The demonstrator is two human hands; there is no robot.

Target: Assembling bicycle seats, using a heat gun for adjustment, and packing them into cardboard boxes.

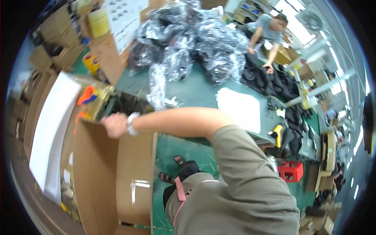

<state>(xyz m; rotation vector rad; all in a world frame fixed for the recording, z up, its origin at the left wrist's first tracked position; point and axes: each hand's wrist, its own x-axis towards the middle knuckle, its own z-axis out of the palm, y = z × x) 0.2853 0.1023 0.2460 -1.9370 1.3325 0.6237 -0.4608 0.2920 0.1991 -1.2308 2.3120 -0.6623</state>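
My right arm reaches across to the left, with a pale band around the wrist. The fingers of my right hand (115, 124) are closed over the upper edge of a large open cardboard box (96, 172). The box stands just in front of my body, and a strip of shiny clear tape (140, 191) shows on its inner panel. My left hand is out of the picture.
On the green table (199, 96) lie a heap of clear plastic-wrapped items (184, 43) and a white sheet stack (239, 109). Orange-handled tape dispenser (87, 95), white boards (55, 129) sit left. A co-worker (268, 31) handles black fabric (266, 80). A red stool (291, 171) stands right.
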